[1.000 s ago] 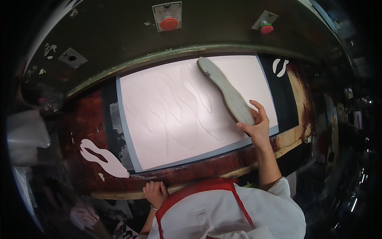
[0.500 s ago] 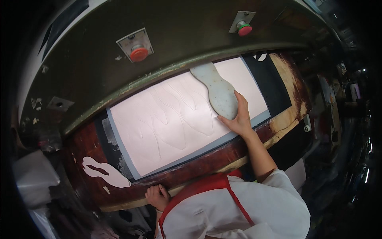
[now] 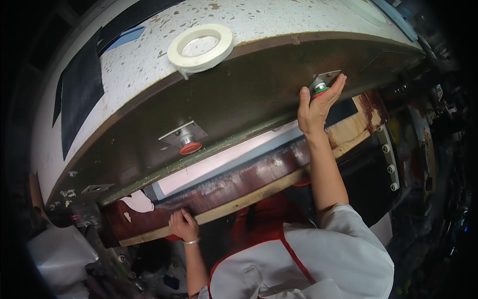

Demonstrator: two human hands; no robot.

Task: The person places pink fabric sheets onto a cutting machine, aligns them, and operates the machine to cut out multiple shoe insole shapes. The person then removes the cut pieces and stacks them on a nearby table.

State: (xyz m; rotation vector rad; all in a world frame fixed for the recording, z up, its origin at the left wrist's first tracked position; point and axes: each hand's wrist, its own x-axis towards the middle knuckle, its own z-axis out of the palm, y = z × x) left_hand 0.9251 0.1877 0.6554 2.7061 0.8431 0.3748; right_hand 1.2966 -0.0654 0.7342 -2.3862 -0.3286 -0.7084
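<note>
My right hand (image 3: 318, 110) reaches up to the right-hand push button (image 3: 320, 89), red with a green ring. Its palm is against the button, thumb and fingers stretched up on either side. My left hand (image 3: 183, 225) lies curled over the front wooden edge of the reddish-brown board (image 3: 239, 183). On that board a pale pink sheet (image 3: 184, 180) shows only as a front strip over a blue-grey layer (image 3: 219, 167); the dark green machine head (image 3: 249, 84) hides the rest. A white cut-out piece (image 3: 139, 201) lies near the board's left end, partly covered.
A second red push button (image 3: 190, 146) sticks out of the machine's front on the left. On the speckled top rest a roll of white tape (image 3: 226, 47) and black sheets (image 3: 82, 92). Clear plastic (image 3: 62, 254) hangs at the lower left. White rollers (image 3: 390, 169) stand at the right.
My right hand has let go of the pale wavy template and moved up to the right button. The view has tilted up; the template is now hidden. My left hand stays at the board's edge.
</note>
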